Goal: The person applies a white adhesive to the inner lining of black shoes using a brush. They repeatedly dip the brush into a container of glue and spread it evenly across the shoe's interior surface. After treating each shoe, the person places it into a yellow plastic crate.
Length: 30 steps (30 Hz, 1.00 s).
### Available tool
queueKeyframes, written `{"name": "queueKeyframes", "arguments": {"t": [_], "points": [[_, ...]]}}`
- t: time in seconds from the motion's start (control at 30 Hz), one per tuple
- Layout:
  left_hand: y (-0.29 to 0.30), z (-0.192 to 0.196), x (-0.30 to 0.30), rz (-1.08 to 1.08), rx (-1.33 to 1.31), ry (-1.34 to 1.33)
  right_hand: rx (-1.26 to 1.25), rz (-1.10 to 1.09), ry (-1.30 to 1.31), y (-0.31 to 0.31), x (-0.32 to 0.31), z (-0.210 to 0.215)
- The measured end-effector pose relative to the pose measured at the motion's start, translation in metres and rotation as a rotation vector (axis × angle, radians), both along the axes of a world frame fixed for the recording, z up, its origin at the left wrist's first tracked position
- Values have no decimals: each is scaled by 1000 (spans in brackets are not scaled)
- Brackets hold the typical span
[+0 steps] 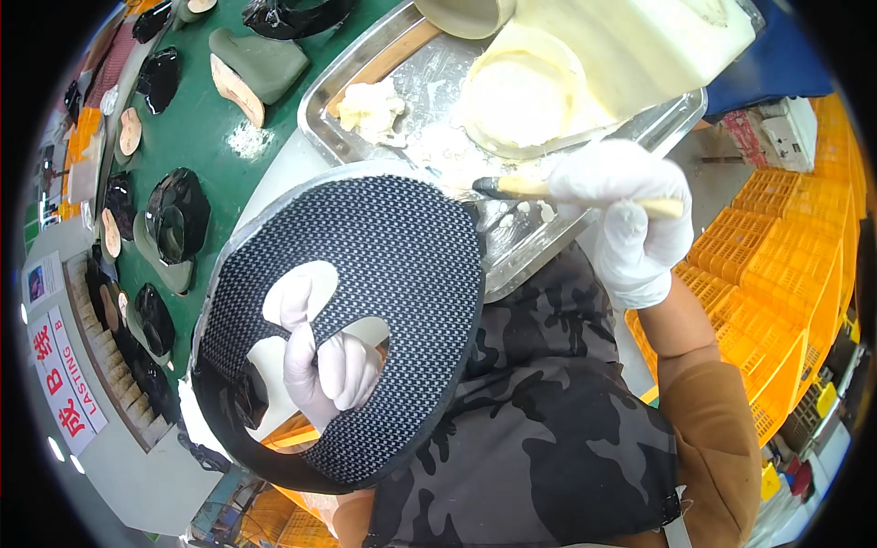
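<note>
In my gloved left hand (324, 361) is a shoe upper (402, 256), held up with its dark speckled mesh lining facing me. The fingers show through its opening and are closed around an edge beside a white patch. A small brush (521, 188) with a pale wooden handle is pinched in my gloved right hand (630, 219). Its dark bristles are close to the upper's far right edge, over the metal tray (512, 269). I cannot tell whether they touch the upper. White paste fills a round tub (521, 91) in the tray and is smeared across the tray's floor.
A lump of paste (370, 111) and a beige cup (466, 14) are in the tray, with a pale yellow container (658, 55). Shoe lasts (260, 66) and black uppers (176, 215) lie on the green surface (237, 192) at left. Orange crates (758, 265) stand at right.
</note>
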<state>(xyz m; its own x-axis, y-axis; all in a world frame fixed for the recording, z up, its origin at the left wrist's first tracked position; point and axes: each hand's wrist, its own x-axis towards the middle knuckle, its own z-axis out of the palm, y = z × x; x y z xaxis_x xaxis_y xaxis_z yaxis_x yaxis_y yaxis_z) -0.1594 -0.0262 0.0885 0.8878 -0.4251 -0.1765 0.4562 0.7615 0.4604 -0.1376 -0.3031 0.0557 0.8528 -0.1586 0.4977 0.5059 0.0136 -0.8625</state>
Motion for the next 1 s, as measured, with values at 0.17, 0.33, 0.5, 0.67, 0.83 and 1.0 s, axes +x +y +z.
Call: {"name": "queueKeyframes", "arguments": {"t": [0.17, 0.33, 0.5, 0.67, 0.83, 1.0], "points": [[2, -8, 3, 52, -19, -63, -193, 59, 6, 0, -13, -4], [3, -11, 1, 40, -18, -171, -275, 81, -77, -1, -20, -3], [-7, -10, -1, 207, 21, -115, -189, 84, -32, 0, -33, -3], [-26, -10, 8, 275, 28, -221, 25, 185, -55, -4, -28, 7], [-25, -7, 11, 131, 250, -324, 214, -92, -104, -17, -12, 25], [-36, 1, 2, 294, 319, -183, 285, -173, -168, -7, 18, 28]]}}
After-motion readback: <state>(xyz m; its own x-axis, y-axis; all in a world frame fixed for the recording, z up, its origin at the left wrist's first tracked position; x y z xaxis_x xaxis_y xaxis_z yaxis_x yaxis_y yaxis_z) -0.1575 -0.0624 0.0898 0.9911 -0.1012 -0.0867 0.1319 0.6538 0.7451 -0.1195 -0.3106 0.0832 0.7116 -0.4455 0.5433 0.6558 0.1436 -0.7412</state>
